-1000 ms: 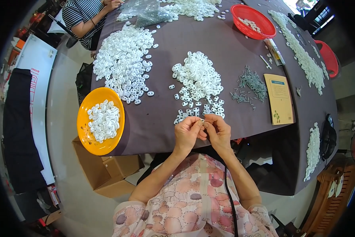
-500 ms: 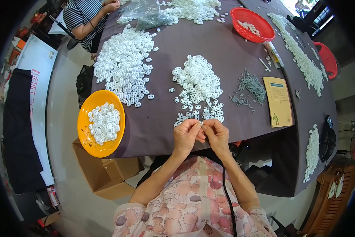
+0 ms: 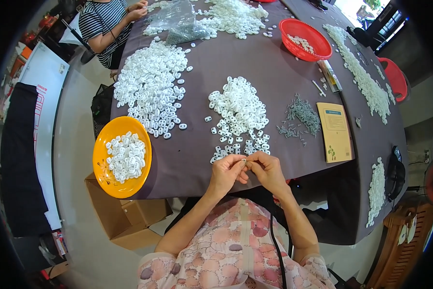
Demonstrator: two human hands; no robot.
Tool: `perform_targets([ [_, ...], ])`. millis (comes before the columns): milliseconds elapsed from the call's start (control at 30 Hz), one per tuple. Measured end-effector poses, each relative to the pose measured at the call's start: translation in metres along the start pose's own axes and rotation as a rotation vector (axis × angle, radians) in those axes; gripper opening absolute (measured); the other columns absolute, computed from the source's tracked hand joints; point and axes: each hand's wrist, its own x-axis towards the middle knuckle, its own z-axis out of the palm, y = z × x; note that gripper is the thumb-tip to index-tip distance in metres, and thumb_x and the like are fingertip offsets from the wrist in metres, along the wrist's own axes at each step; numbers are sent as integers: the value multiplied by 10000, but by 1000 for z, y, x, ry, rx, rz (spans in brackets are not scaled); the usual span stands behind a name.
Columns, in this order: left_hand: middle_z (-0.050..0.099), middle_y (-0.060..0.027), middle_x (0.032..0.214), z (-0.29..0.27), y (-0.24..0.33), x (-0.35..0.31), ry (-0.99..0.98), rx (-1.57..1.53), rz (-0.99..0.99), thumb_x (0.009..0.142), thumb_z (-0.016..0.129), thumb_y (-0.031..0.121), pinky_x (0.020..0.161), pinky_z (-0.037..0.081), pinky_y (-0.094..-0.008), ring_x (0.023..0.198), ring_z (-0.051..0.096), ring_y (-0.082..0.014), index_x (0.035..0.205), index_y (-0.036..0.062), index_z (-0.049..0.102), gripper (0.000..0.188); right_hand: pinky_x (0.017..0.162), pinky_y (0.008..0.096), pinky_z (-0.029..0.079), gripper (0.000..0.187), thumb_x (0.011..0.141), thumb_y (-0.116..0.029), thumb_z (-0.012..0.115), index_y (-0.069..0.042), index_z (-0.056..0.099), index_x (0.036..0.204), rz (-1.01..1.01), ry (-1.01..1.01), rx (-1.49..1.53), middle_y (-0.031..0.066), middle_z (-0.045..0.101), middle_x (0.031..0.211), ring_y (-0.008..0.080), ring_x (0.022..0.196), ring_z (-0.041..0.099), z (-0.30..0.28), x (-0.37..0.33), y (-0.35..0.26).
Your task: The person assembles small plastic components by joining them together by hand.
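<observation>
My left hand (image 3: 226, 174) and my right hand (image 3: 269, 174) meet at the table's near edge, fingers pinched together. Between the left fingertips is a small white plastic piece (image 3: 244, 160). The right thumb and forefinger close right beside it; what they grip is hidden. Just beyond my hands lies a heap of white oval two-holed plastic pieces (image 3: 240, 103), with several loose ones spread at its near end. To the right is a small pile of thin grey pin-like parts (image 3: 303, 115). An orange plate (image 3: 101, 171) on the left holds more white pieces.
A larger white heap (image 3: 151, 86) lies at left. At the far right stand a red basket (image 3: 317, 52) and a yellow booklet (image 3: 334, 132). Pale strips of pieces (image 3: 361, 72) line the right table. A person in a striped top (image 3: 101, 21) sits at far left. Below is a cardboard box (image 3: 139, 214).
The whole view has shifted, so the table's things sit slightly lower. My hands stay together at the white piece, with the right fingers turned a little.
</observation>
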Motion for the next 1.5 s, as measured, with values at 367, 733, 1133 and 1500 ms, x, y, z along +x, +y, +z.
perform_targets([
  [367, 615, -80, 726, -2, -2, -7, 16, -116, -74, 899, 568, 97, 451, 524, -248, 532, 608, -124, 931, -9, 588, 113, 619, 365, 454, 176, 771, -13, 612, -37, 592, 944, -252, 336, -604, 123, 540, 814, 294, 711, 572, -28, 65, 18],
  [733, 601, -65, 706, 0, 1, -4, 66, -144, -109, 892, 576, 97, 420, 502, -223, 505, 586, -104, 936, -13, 596, 120, 601, 336, 457, 107, 776, 9, 609, -25, 633, 875, -310, 315, -512, 115, 575, 796, 275, 665, 581, -35, 66, 31],
  [1133, 607, -65, 712, 3, 1, -5, 67, -169, -123, 891, 581, 101, 412, 493, -218, 492, 577, -99, 949, -12, 593, 128, 681, 378, 430, 209, 698, -57, 682, -62, 632, 901, -338, 292, -705, 81, 510, 812, 273, 781, 520, -22, 65, 22],
  [1500, 627, -51, 764, -4, 4, -1, 76, -120, -44, 878, 604, 106, 446, 490, -217, 542, 589, -96, 959, 7, 620, 128, 546, 226, 416, 117, 805, -51, 640, -11, 667, 911, 57, 203, 62, 24, 635, 709, 72, 631, 538, -14, 47, 15],
])
